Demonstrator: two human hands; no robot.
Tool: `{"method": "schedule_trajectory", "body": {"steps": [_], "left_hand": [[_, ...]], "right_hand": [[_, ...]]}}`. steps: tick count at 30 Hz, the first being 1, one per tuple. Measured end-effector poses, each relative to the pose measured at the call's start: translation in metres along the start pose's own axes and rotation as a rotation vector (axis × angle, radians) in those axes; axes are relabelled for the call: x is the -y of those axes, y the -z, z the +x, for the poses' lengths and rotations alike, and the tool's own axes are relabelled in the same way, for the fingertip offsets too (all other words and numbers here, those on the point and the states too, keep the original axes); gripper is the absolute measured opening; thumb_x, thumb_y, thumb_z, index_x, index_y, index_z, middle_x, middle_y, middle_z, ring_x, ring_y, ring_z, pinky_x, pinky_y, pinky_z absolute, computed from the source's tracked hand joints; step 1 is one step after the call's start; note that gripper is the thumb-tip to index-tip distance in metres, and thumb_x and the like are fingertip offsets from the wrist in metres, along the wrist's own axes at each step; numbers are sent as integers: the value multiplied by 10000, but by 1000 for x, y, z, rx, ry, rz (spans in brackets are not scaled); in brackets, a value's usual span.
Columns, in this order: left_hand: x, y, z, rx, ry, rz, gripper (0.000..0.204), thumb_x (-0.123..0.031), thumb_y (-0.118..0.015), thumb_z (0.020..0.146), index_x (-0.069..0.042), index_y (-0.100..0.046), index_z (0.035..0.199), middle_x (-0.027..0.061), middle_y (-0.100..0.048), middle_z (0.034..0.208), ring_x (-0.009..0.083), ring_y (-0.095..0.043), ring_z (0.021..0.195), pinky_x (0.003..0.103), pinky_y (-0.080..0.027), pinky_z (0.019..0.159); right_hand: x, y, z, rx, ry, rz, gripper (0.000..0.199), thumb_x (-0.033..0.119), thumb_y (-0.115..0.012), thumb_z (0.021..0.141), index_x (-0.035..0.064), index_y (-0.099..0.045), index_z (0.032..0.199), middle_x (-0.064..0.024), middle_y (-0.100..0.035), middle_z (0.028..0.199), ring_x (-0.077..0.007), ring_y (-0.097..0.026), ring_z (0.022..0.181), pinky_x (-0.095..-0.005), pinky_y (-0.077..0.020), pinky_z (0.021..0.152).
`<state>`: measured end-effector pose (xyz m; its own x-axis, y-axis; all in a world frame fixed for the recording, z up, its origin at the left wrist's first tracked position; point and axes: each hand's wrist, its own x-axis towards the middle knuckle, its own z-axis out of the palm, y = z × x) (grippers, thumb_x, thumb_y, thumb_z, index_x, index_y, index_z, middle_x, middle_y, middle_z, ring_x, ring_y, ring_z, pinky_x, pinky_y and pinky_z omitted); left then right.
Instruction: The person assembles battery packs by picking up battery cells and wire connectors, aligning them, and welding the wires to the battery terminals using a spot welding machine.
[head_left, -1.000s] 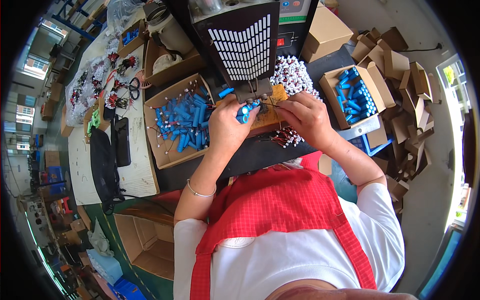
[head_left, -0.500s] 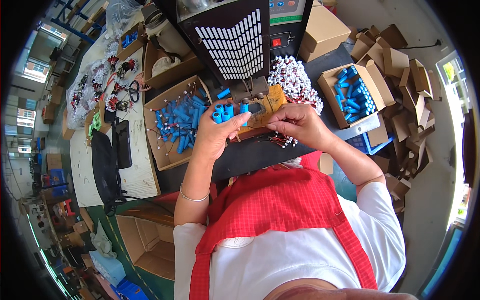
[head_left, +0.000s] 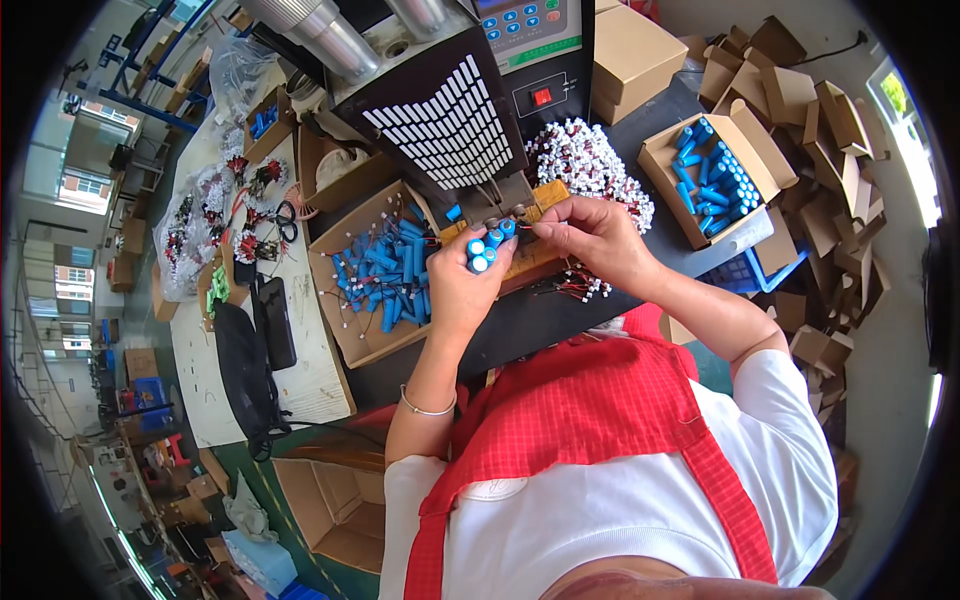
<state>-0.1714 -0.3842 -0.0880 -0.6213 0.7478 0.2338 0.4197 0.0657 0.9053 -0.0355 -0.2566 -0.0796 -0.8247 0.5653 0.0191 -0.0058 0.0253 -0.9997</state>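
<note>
My left hand (head_left: 462,290) is closed around several blue cylindrical battery cells (head_left: 481,250), their ends turned up toward me. One of the cells reaches under the electrode tips of a black spot welder (head_left: 440,125), beside its yellow block (head_left: 549,197). Thumb and forefinger of my right hand (head_left: 598,240) are pinched together close to that cell's end. A thin dark wire seems to run from this pinch toward the cell, though its end is too small to make out.
An open carton (head_left: 345,343) of blue cells with wires stands left of the welder. White connectors with red leads (head_left: 588,165) are heaped behind my right hand. Another carton (head_left: 662,185) holds plain blue cells. Scissors (head_left: 286,220) and a phone (head_left: 275,322) lie on the pale table at left.
My left hand has tipped the cells and brought one under the electrodes. My right hand's pinch has moved up close to that cell. The whole view has shifted slightly.
</note>
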Motion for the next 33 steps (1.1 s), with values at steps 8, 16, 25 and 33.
{"method": "schedule_trajectory", "body": {"steps": [8, 16, 25, 33], "left_hand": [[2, -6, -1, -27, -5, 66, 212, -89, -712, 748, 28, -646, 912, 6, -633, 732, 38, -541, 659, 203, -457, 603], [7, -8, 0, -90, -50, 166, 201, -138, -721, 736, 29, -615, 773, 77, -580, 601, 61, -489, 548, 245, -420, 518], [1, 56, 1, -183, 319, -399, 419, 9, -656, 769, 25, -515, 1163, 2, -553, 814, 72, -465, 595, 212, -379, 534], [29, 89, -24, -128, 414, -712, 286, -56, -632, 822, -15, -520, 1082, 55, -574, 892, 158, -575, 819, 317, -479, 763]], "right_hand": [[3, -3, 7, 2, -27, -127, 227, 210, -613, 855, -16, -630, 866, -3, -573, 639, -44, -496, 599, -231, -429, 530], [-1, -6, 8, -7, 14, -127, 203, 181, -608, 862, -19, -626, 894, 11, -588, 714, -28, -505, 657, -215, -433, 566], [-8, 83, 11, -200, 399, -619, 117, 30, -589, 822, -5, -625, 928, -107, -617, 798, -190, -623, 713, -275, -495, 621], [-49, 134, 29, 99, 587, -1235, 123, 66, -633, 704, 83, -624, 826, -55, -556, 990, -234, -513, 982, -354, -438, 811]]}}
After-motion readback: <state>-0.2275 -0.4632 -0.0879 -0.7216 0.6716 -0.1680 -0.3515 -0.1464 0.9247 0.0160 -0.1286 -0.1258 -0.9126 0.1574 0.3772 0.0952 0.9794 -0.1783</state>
